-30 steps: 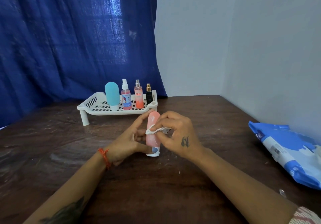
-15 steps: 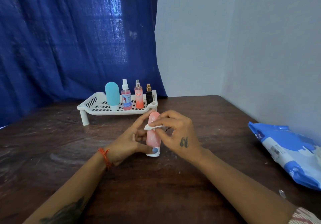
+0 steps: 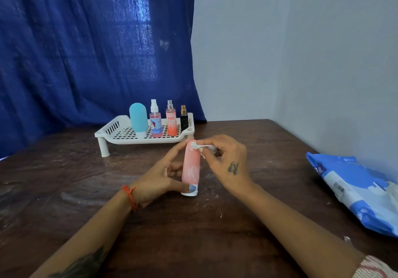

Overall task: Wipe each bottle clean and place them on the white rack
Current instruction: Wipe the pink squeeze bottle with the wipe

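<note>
My left hand (image 3: 157,180) grips the pink bottle (image 3: 191,167) near its base, holding it upright on its white cap on the counter (image 3: 64,180), just in front of the right end of the white rack (image 3: 120,136). My right hand (image 3: 228,161) has its fingers (image 3: 206,148) pinched on a small white wipe (image 3: 199,146), pressed against the bottle's rounded top. Wiping is the step in hand; four bottles already stand on the rack, and white smears on the pink body suggest more wiping there before I lift it to the rack's open left part.
</note>
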`<state>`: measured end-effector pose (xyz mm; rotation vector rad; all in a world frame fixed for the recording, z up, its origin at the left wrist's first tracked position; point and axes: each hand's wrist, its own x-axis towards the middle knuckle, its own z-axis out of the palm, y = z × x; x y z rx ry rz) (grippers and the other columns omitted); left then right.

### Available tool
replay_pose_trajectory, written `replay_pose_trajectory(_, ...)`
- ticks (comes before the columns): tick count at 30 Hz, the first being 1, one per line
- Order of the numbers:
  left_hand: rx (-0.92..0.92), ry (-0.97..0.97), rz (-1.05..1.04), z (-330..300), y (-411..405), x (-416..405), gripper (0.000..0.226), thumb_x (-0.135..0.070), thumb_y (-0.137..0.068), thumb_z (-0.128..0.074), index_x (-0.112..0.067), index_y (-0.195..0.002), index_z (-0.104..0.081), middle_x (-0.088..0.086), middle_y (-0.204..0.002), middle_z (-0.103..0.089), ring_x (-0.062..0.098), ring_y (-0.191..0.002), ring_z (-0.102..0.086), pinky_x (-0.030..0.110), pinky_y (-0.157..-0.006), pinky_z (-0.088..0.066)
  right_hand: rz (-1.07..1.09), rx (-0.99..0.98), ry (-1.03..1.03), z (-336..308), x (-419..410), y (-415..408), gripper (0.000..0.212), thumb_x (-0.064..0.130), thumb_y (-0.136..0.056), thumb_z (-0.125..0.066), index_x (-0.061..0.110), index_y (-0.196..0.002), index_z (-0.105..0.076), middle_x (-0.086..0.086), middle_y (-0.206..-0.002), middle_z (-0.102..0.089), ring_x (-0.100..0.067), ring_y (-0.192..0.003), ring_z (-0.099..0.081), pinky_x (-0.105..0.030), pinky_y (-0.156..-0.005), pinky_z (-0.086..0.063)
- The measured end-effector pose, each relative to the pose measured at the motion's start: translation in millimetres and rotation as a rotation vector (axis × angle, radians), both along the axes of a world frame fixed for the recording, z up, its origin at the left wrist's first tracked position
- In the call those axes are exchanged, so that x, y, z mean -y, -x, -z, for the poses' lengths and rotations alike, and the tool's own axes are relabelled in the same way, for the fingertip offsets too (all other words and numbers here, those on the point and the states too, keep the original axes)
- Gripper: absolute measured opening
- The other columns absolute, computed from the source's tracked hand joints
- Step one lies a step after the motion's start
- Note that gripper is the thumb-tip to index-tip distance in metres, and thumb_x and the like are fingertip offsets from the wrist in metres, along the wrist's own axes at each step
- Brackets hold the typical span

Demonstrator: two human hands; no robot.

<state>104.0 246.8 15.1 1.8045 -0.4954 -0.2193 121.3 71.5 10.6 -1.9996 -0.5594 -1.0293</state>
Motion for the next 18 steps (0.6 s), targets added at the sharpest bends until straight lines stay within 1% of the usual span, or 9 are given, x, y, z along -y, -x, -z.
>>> replay_pose_trajectory(2,0.009,0.000,0.000,-0.1,0.3,0.6,0.103,-0.004,-0.061,-0.078,-0.057,-0.132,-0.025,0.005,-0.127,-0.060,0.019,-0.112,-0.062,0.035,-0.091,-0.053,-0.020,0.009,0.008,-0.3,-3.8,2.8,0.022,0.016,-0.080,-0.071,0.016,-0.102,-0.072,-0.002,-0.100,-0.069,-0.004,-0.088,-0.059,-0.003,-0.070,-0.044)
replay_pose_trajectory(4,0.020,0.008,0.005,-0.1,0.0,0.9,0.103,0.002,-0.065,-0.078,-0.056,-0.132,-0.025,0.006,-0.129,-0.058,0.019,-0.112,-0.061,0.034,-0.091,-0.053,-0.051,0.015,0.025,-0.7,-5.4,4.8,0.022,0.016,-0.081,-0.070,0.014,-0.104,-0.071,-0.004,-0.102,-0.068,-0.004,-0.090,-0.057,0.000,-0.069,-0.043)
replay_pose_trajectory(6,0.025,0.020,0.011,-0.5,0.3,1.2,0.101,0.009,-0.069,-0.074,-0.058,-0.128,-0.027,0.005,-0.130,-0.056,0.018,-0.113,-0.061,0.033,-0.091,-0.053,-0.091,0.037,0.058,-1.4,-4.1,5.7,0.022,0.013,-0.081,-0.070,0.012,-0.103,-0.071,-0.006,-0.102,-0.067,-0.005,-0.091,-0.057,0.000,-0.071,-0.043)
replay_pose_trajectory(8,0.025,0.026,0.014,-0.9,0.5,1.3,0.100,0.010,-0.069,-0.073,-0.058,-0.127,-0.028,0.004,-0.130,-0.057,0.017,-0.113,-0.061,0.033,-0.091,-0.053,-0.134,0.063,0.113,-2.0,-2.1,5.9,0.022,0.011,-0.080,-0.069,0.011,-0.101,-0.072,-0.007,-0.101,-0.067,-0.005,-0.092,-0.056,-0.002,-0.072,-0.045)
replay_pose_trajectory(12,0.009,0.035,0.014,-0.8,-0.3,0.3,0.099,0.001,-0.064,-0.076,-0.055,-0.130,-0.030,0.003,-0.129,-0.059,0.019,-0.114,-0.061,0.036,-0.094,-0.051,-0.196,0.052,0.193,-2.8,-0.6,6.4,0.019,0.014,-0.074,-0.069,0.013,-0.093,-0.075,-0.003,-0.097,-0.068,-0.003,-0.090,-0.057,-0.004,-0.072,-0.045)
replay_pose_trajectory(14,-0.004,0.035,0.014,-0.2,-1.1,-0.4,0.099,0.003,-0.065,-0.076,-0.055,-0.130,-0.029,0.004,-0.127,-0.061,0.021,-0.112,-0.062,0.038,-0.094,-0.051,-0.216,0.018,0.179,-3.8,0.6,7.1,0.017,0.015,-0.071,-0.068,0.014,-0.085,-0.076,-0.001,-0.091,-0.070,-0.001,-0.083,-0.059,-0.004,-0.070,-0.046)
replay_pose_trajectory(16,-0.001,0.020,0.012,0.2,-1.4,-0.6,0.102,0.005,-0.066,-0.076,-0.054,-0.134,-0.027,0.005,-0.126,-0.061,0.022,-0.111,-0.062,0.039,-0.095,-0.051,-0.232,-0.016,0.109,-4.8,1.6,7.2,0.014,0.018,-0.069,-0.067,0.015,-0.079,-0.077,0.001,-0.084,-0.071,0.000,-0.075,-0.059,-0.003,-0.066,-0.045)
replay_pose_trajectory(18,0.003,0.007,0.003,-0.1,-1.0,0.0,0.101,0.008,-0.068,-0.075,-0.056,-0.131,-0.027,0.004,-0.126,-0.060,0.019,-0.111,-0.062,0.037,-0.093,-0.051,-0.187,-0.025,0.023,-5.4,2.7,5.0,0.014,0.022,-0.072,-0.068,0.016,-0.080,-0.077,0.001,-0.082,-0.071,-0.001,-0.073,-0.060,-0.004,-0.063,-0.044)
